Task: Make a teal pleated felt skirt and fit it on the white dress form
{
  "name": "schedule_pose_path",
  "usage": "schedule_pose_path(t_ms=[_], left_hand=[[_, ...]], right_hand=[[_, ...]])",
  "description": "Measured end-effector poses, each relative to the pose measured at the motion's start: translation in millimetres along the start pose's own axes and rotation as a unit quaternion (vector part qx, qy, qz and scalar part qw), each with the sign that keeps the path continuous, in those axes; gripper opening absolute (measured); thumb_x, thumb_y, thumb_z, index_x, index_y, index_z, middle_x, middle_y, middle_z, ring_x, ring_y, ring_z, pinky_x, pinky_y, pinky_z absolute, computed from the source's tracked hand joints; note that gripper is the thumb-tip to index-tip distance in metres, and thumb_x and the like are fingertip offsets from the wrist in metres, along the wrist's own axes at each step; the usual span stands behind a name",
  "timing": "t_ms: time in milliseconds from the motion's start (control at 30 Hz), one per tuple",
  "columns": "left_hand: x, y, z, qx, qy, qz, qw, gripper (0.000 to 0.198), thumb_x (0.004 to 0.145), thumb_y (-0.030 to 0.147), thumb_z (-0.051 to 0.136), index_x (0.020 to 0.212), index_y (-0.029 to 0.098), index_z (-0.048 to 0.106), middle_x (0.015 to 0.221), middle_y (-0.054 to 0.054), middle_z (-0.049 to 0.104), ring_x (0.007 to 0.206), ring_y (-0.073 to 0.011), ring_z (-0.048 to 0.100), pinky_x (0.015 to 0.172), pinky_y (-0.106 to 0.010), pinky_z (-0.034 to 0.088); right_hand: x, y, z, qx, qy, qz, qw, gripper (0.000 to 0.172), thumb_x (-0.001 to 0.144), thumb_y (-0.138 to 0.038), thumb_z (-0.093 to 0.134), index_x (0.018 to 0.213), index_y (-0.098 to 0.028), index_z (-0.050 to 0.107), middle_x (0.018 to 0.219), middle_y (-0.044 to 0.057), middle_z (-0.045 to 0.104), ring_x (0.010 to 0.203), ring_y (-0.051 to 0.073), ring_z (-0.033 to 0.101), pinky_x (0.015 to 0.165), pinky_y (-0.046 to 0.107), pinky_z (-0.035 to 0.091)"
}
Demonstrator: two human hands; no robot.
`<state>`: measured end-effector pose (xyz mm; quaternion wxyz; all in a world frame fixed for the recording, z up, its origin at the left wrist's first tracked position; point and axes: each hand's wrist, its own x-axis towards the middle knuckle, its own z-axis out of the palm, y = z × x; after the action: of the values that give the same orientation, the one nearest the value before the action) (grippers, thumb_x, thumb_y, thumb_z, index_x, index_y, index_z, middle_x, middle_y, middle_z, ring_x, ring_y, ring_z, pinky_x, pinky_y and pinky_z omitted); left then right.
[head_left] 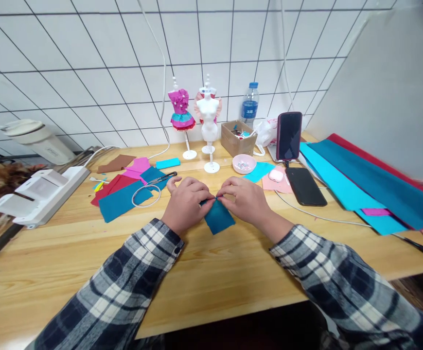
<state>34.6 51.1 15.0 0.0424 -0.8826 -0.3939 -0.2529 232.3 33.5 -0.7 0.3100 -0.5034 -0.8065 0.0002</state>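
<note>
A small piece of dark teal crepe paper (219,218) hangs between my two hands, low over the middle of the table. My left hand (188,201) pinches its upper edge between thumb and forefinger. Close beside it, my right hand (246,200) pinches the same edge, fingertips almost meeting the left ones. The lower part of the paper fans out toward me. Behind my hands stands a bare white mini dress form (209,121). Left of it is another dress form in a magenta and blue paper dress (181,109). A third, partly hidden one stands behind the white form.
Left of my hands lie paper sheets (114,201), tweezers (164,178) and a white ring (146,196). A pink bowl of beads (244,164), a cardboard box (238,138), a bottle (250,104) and phones (306,186) sit behind and right. Long paper strips (375,180) cover the right side.
</note>
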Motion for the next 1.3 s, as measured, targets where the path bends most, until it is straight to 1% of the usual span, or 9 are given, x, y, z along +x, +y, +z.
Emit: schedule_pose_path(t_ms=[67,233,367,500,567,667,900,1100,1300], left_hand=[[1.8,-9.0,1.3,0.020,0.029,-0.033,0.999,0.019,0.087,0.041,0.067,0.100,0.029,0.074,0.106,-0.005,0.073,0.104,-0.0292,0.059,0.097,-0.057,0.026],[-4.4,-49.2,-0.3,0.043,0.210,-0.183,0.959,0.080,0.082,0.048,0.070,0.149,0.021,0.037,0.130,-0.017,0.056,0.118,-0.0368,0.050,0.096,-0.055,0.037],[-20.6,-58.3,-4.3,0.022,0.310,-0.107,0.944,0.036,0.092,0.032,0.060,0.127,0.026,0.057,0.114,-0.009,0.063,0.109,-0.0281,0.057,0.097,-0.050,0.041],[-23.2,-32.7,4.4,-0.055,0.083,0.076,0.992,0.021,0.085,0.039,0.068,0.102,0.025,0.070,0.103,-0.005,0.071,0.099,-0.0234,0.062,0.091,-0.042,0.046],[-20.0,-18.3,12.4,-0.063,-0.044,0.077,0.994,0.037,0.081,0.048,0.072,0.109,0.024,0.070,0.109,-0.006,0.072,0.103,-0.0254,0.062,0.091,-0.042,0.045],[-16.6,-6.7,21.3,-0.029,-0.123,0.032,0.991,0.028,0.085,0.045,0.067,0.104,0.024,0.071,0.103,-0.006,0.074,0.099,-0.0259,0.062,0.089,-0.045,0.040],[-18.0,-3.8,16.8,0.013,-0.132,0.019,0.991,0.021,0.092,0.029,0.056,0.084,0.026,0.075,0.084,-0.004,0.075,0.086,-0.0236,0.061,0.094,-0.054,0.026],[-15.5,-4.6,16.4,-0.061,-0.192,0.024,0.979,0.022,0.093,0.039,0.056,0.106,0.029,0.071,0.114,-0.003,0.074,0.107,-0.0259,0.061,0.093,-0.050,0.029],[-14.9,-16.7,9.0,-0.001,-0.071,-0.040,0.997,0.029,0.092,0.047,0.056,0.107,0.028,0.072,0.130,-0.007,0.066,0.121,-0.0319,0.053,0.102,-0.057,0.020]], right_hand=[[14.7,3.0,-5.0,-0.005,0.063,-0.021,0.998,0.012,0.089,-0.027,0.065,0.086,-0.026,0.076,0.094,0.000,0.071,0.085,0.017,0.063,0.072,0.030,0.046],[53.2,13.8,-16.0,-0.020,0.348,-0.019,0.937,0.020,0.095,-0.032,0.058,0.087,-0.023,0.074,0.100,0.006,0.068,0.094,0.020,0.062,0.082,0.035,0.048],[36.3,19.4,11.2,-0.044,0.214,-0.075,0.973,0.018,0.094,-0.032,0.060,0.084,-0.024,0.074,0.095,0.004,0.070,0.084,0.017,0.061,0.074,0.030,0.046],[-2.1,20.3,38.4,-0.032,0.019,-0.042,0.998,0.015,0.091,-0.030,0.064,0.082,-0.025,0.075,0.093,0.003,0.071,0.083,0.017,0.059,0.072,0.029,0.042],[-13.0,20.0,40.4,-0.010,-0.039,-0.001,0.999,0.012,0.089,-0.030,0.067,0.085,-0.026,0.077,0.093,0.002,0.071,0.085,0.017,0.058,0.073,0.030,0.042],[-17.7,20.0,36.3,0.027,-0.078,0.044,0.996,0.009,0.086,-0.030,0.070,0.086,-0.029,0.078,0.095,0.000,0.071,0.087,0.017,0.059,0.074,0.030,0.042],[-23.4,10.0,24.4,0.022,-0.104,0.067,0.992,0.008,0.084,-0.031,0.072,0.083,-0.030,0.080,0.099,0.002,0.065,0.089,0.018,0.057,0.070,0.030,0.041],[-35.7,2.7,10.2,0.003,-0.145,0.018,0.989,0.011,0.087,-0.025,0.067,0.083,-0.027,0.078,0.092,0.002,0.066,0.083,0.018,0.056,0.067,0.030,0.040],[-34.3,12.5,11.2,0.047,-0.140,0.019,0.989,0.009,0.085,-0.023,0.070,0.086,-0.025,0.079,0.096,0.003,0.069,0.087,0.018,0.059,0.075,0.031,0.043]])
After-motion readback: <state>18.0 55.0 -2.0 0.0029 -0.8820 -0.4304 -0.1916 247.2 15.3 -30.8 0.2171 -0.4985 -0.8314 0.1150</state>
